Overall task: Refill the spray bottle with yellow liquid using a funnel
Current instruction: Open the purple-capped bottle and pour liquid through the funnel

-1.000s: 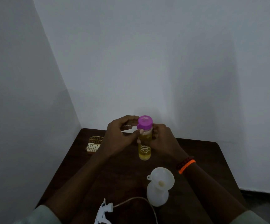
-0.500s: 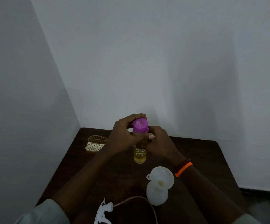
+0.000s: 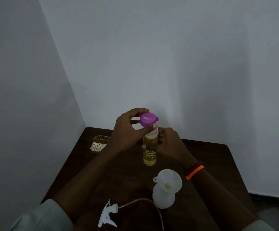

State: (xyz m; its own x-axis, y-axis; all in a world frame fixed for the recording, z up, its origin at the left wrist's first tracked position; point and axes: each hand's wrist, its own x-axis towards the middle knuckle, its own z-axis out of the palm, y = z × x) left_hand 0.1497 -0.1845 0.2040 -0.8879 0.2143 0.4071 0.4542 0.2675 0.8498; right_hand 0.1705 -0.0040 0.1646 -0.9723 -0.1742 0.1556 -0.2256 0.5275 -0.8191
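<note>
A clear bottle of yellow liquid stands upright near the middle of the dark table. My right hand grips its body from the right. My left hand pinches the purple cap, which sits tilted just above the bottle's neck. Nearer to me stands the white spray bottle with a white funnel set in its mouth. The white trigger sprayer head lies on the table at the front, its thin dip tube curving to the right.
A gold wire soap dish holding a pale bar sits at the table's back left corner. Grey walls meet behind that corner. The table's right edge runs past my right forearm, with floor beyond.
The purple cap has lifted and tilted off the yellow bottle's neck in my left hand. Both hands and the bottle shifted slightly between frames.
</note>
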